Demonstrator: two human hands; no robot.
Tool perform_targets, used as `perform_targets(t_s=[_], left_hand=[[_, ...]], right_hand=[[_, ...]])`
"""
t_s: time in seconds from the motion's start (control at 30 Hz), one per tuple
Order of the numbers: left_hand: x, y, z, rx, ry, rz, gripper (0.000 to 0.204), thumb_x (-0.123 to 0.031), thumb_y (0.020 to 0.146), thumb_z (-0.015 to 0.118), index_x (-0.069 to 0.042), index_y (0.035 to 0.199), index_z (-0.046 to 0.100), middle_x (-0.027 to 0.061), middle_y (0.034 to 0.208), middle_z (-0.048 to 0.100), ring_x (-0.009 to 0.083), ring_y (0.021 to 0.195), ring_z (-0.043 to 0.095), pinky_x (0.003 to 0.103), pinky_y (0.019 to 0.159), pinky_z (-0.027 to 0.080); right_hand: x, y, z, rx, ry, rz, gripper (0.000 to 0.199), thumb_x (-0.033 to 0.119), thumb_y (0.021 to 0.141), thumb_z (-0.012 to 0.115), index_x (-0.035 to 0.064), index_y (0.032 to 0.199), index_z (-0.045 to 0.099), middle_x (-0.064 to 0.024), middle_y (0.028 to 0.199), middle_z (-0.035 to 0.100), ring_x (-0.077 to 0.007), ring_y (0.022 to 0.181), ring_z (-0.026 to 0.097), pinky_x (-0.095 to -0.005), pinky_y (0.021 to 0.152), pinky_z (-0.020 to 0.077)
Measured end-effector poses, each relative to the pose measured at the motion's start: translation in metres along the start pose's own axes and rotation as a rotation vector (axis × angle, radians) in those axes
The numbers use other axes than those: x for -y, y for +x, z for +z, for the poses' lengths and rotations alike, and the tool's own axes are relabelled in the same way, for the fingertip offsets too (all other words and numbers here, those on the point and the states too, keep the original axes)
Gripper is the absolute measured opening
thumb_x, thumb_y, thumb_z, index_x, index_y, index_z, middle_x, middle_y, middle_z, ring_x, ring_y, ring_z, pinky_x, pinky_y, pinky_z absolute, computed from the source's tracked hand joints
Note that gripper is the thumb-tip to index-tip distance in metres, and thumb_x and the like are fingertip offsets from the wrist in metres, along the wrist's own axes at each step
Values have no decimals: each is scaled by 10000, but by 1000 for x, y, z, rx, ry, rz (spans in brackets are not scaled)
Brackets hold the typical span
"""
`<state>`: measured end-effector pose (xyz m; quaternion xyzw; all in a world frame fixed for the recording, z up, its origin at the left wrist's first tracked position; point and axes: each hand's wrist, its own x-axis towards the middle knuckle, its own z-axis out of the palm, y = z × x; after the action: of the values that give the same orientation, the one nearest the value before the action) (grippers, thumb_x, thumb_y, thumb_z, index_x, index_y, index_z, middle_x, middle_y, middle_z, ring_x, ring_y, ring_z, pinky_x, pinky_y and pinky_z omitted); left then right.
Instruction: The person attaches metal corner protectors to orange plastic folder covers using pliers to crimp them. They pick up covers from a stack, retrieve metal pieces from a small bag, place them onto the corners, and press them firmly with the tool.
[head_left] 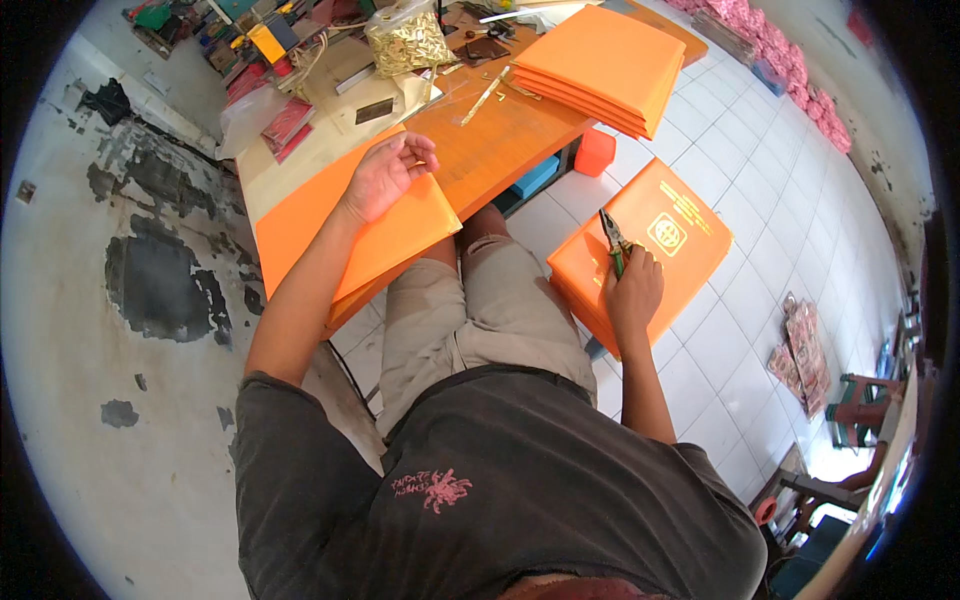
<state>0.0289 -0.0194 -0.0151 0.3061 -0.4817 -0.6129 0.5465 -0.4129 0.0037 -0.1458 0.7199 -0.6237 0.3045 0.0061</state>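
Nearest, the right hand (634, 290) has its fingers clamped on green-handled pliers (614, 243), resting on an orange folder stack (690, 250) at four o'clock. At ten o'clock, the left hand (385, 175), fingers loosely curled, presses an orange folder (400, 235) on the surface (500, 140).

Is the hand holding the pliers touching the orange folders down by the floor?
Touching. The head view shows the right hand gripping the pliers and resting on the lower orange folder stack.
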Motion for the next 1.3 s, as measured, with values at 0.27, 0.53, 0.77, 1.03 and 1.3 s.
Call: perform_targets(t_s=[0.27, 0.53, 0.77, 1.03, 1.3], left_hand=[[3, -1, -1, 19, 66, 21, 282, -293, 1087, 585, -49, 945, 592, 127, 973, 667, 252, 1014, 657, 393, 994, 509], [3, -3, 3, -29, 74, 17, 265, -247, 1079, 587, -62, 890, 570, 94, 887, 613, 222, 914, 609, 383, 930, 500], [3, -4, 4, -13, 47, 21, 268, -243, 1075, 613, -56, 889, 564, 93, 888, 605, 222, 913, 610, 365, 926, 500], [6, -2, -6, 44, -38, 48, 222, -208, 1075, 647, -47, 929, 600, 90, 893, 607, 221, 895, 622, 371, 894, 514], [6, 1, -2, 47, -44, 45, 211, -212, 1069, 668, -66, 923, 622, 53, 860, 610, 186, 869, 621, 354, 860, 529]], right_hand=[[1, 1, 0, 12, -33, -3, 295, 194, 940, 768, 31, 1146, 633, -154, 1049, 658, -367, 985, 631, -500, 840, 496], [8, 0, -4, 21, -27, 10, 306, 168, 911, 780, 37, 1143, 631, -161, 1050, 664, -379, 988, 634, -512, 841, 506], [0, -3, 1, 30, -66, 2, 309, 165, 905, 781, 34, 1139, 627, -171, 1047, 674, -384, 978, 640, -520, 829, 506], [5, -3, 2, 14, -71, -49, 295, 167, 911, 771, 21, 1107, 606, -189, 1020, 670, -408, 962, 645, -526, 819, 505], [4, -3, 2, -22, -83, -72, 279, 163, 908, 753, 17, 1088, 598, -198, 995, 670, -420, 954, 650, -539, 823, 509]])
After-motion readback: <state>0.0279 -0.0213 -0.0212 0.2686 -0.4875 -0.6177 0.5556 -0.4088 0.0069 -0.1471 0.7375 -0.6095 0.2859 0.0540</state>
